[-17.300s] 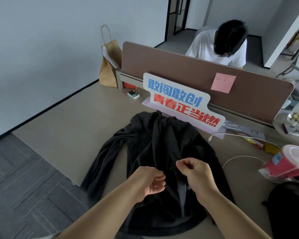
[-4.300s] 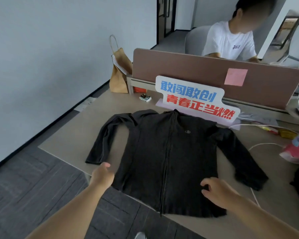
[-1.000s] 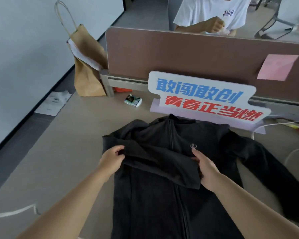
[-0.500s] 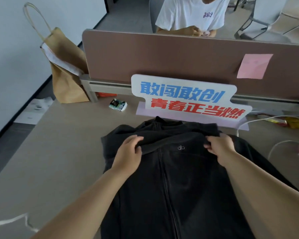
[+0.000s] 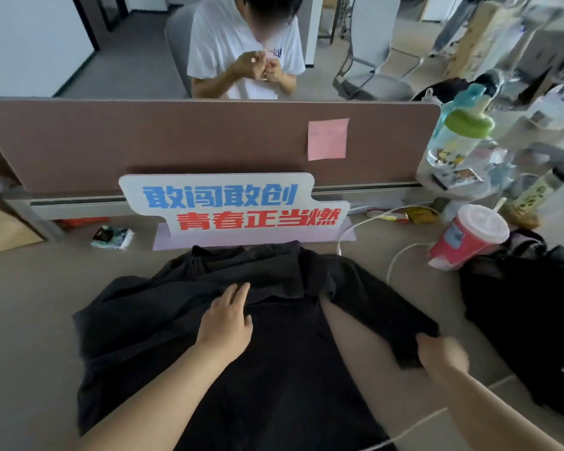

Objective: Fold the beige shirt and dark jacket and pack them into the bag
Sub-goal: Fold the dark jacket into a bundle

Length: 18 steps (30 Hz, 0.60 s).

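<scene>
The dark jacket (image 5: 274, 369) lies spread on the grey desk (image 5: 30, 304), collar toward the partition, its left sleeve folded across the chest. My left hand (image 5: 227, 320) rests flat on that folded sleeve near the middle. My right hand (image 5: 442, 351) grips the cuff of the jacket's right sleeve (image 5: 381, 307), which stretches out to the right. A black bag (image 5: 528, 320) sits at the desk's right edge. No beige shirt is in view.
A sign with blue and red characters (image 5: 235, 206) stands just behind the collar, before a brown partition (image 5: 176, 141). A red cup with a white lid (image 5: 469, 236), white cables (image 5: 398, 255), bottles (image 5: 459, 138) and a small packet (image 5: 111, 237) surround the jacket. A person sits opposite.
My right hand left the shoulder and took the right sleeve's cuff out to the right. My left hand now lies flat on the folded left sleeve. The view swung right.
</scene>
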Each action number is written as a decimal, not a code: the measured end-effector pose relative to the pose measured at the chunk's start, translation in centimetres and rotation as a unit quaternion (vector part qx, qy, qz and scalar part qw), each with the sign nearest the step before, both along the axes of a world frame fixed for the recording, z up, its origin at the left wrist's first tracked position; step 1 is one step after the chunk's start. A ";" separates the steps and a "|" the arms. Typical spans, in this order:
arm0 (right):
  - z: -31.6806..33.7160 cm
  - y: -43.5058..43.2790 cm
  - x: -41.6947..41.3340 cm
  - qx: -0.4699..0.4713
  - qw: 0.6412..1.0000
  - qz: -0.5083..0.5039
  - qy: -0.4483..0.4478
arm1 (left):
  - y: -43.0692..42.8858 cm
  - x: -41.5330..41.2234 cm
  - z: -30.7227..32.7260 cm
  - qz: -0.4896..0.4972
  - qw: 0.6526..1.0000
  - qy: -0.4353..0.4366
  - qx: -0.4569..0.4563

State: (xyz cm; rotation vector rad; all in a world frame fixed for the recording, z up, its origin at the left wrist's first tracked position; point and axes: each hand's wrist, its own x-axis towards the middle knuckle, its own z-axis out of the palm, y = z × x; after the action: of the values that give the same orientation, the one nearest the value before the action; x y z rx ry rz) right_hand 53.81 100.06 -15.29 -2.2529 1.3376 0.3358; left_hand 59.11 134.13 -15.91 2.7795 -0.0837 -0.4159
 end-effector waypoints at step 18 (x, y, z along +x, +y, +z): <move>11.8 -0.6 5.5 0.326 0.910 0.045 -0.254 | -12.2 0.9 9.1 0.251 0.761 0.160 -0.577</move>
State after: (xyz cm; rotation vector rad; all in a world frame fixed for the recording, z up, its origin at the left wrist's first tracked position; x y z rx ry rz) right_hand 59.30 99.44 -3.46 -1.6709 0.7055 0.1692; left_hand 60.02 121.97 -6.81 1.3902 0.3613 -0.4598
